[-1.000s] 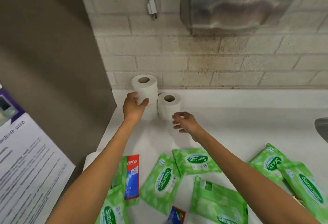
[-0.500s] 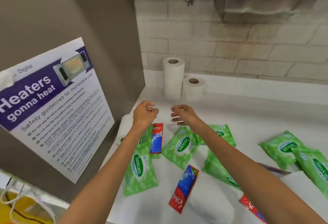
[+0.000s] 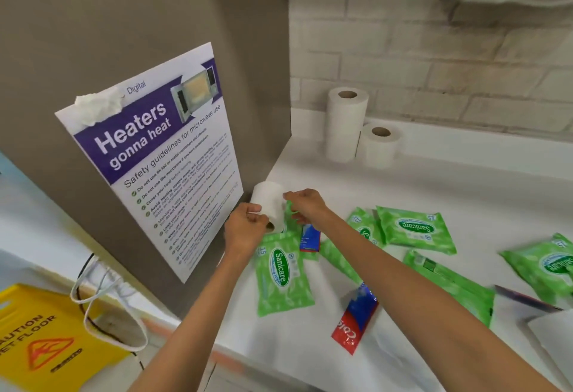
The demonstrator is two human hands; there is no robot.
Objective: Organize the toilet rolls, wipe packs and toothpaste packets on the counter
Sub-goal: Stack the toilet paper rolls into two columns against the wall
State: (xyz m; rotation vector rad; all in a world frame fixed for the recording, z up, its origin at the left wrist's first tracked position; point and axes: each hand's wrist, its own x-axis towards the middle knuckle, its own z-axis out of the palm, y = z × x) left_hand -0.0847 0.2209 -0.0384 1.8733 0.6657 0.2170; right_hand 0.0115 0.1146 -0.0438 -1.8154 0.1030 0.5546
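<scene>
**Colleague:** What have your hands got?

**Me:** Both are on the loose toilet roll (image 3: 269,202). It lies on its side at the near left corner of the counter (image 3: 434,180), hard against the grey panel (image 3: 248,81). My left hand (image 3: 246,230) is curled at its near end and my right hand (image 3: 307,207) is curled over its right flank. I cannot tell whether the left fingertips reach into the core.

**Colleague:** What worries you?

**Me:** The edge. The roll sits close to the counter's near left lip. If I only have the outer wraps, I judge the soft paper could squash or slip. Then the roll would drop to the floor, down by the wet-floor sign (image 3: 40,339).

**Colleague:** And the carry?

**Me:** The stacked rolls (image 3: 346,125) stand far left by the brick wall, two high, with a single roll (image 3: 380,145) just to their right. If I set mine down there, a clumsy nudge could topple the stack.

**Colleague:** Anything in the way?

**Me:** A wipe pack (image 3: 280,270) and a toothpaste packet (image 3: 310,236) lie just beside the roll, on its near right side, close under my right wrist. If I lift low, I could drag them. The slick pack lies near the lip and could slide off.
</scene>
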